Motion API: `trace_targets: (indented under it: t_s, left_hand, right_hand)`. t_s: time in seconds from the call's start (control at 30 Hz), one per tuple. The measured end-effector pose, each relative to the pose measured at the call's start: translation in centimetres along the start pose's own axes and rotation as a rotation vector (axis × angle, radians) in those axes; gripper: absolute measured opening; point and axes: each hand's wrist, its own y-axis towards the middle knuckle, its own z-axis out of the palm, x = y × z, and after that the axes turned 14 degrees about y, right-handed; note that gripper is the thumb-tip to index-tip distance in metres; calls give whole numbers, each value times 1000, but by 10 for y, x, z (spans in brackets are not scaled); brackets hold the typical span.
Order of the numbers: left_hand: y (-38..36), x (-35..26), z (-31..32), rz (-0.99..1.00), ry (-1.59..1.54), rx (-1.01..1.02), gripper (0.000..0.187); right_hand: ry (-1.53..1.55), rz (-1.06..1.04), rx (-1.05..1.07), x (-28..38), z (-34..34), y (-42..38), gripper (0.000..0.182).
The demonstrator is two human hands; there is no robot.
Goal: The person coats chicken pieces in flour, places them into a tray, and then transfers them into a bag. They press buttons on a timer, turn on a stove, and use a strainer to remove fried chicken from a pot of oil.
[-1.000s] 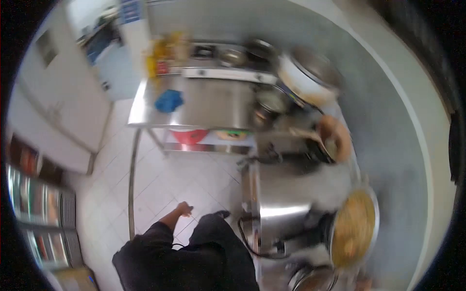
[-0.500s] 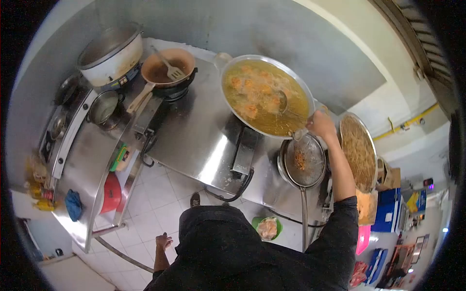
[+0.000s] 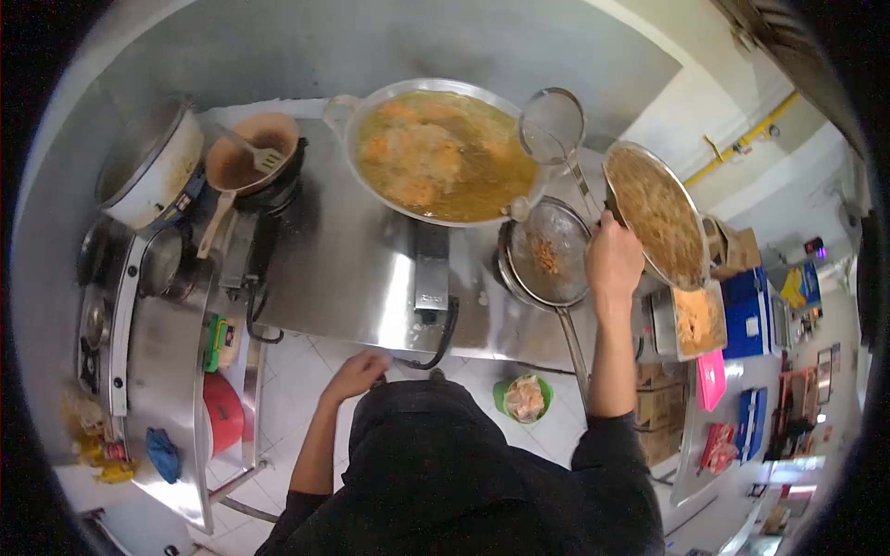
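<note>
My right hand (image 3: 614,255) is closed round the handle of a small wire skimmer (image 3: 553,127), whose mesh bowl is raised beside the right rim of a large wok (image 3: 350,153). Orange pieces (image 3: 414,191) fry in the bubbling oil of that wok. Below the skimmer, a big strainer (image 3: 560,264) with brown crumbs rests on a pot. My left hand (image 3: 362,374) hangs near the front edge of the steel counter; whether it holds anything is hard to make out.
A second wide pan (image 3: 657,215) of brown contents stands right, above a tray of orange food (image 3: 697,320). At left are a brown pan (image 3: 243,176) with a spatula and a white pot (image 3: 158,167). A green bowl (image 3: 527,398) sits low on the floor side.
My right hand has moved right and down from the wok's rim, and the skimmer is now out of the oil. My left hand has risen toward the counter edge. The view has shifted.
</note>
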Motion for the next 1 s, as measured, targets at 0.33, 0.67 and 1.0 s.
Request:
trace_targets:
  t_s: [0.33, 0.67, 1.0]
  left_hand:
    - [134, -222, 149, -197, -854, 691, 51]
    - [140, -180, 219, -547, -888, 526, 65]
    - [98, -262, 320, -202, -890, 391, 24]
  right_hand:
    - [774, 392, -109, -46, 117, -203, 50]
    - [1328, 976, 151, -79, 104, -221, 43]
    - [1349, 861, 462, -222, 63, -185, 36]
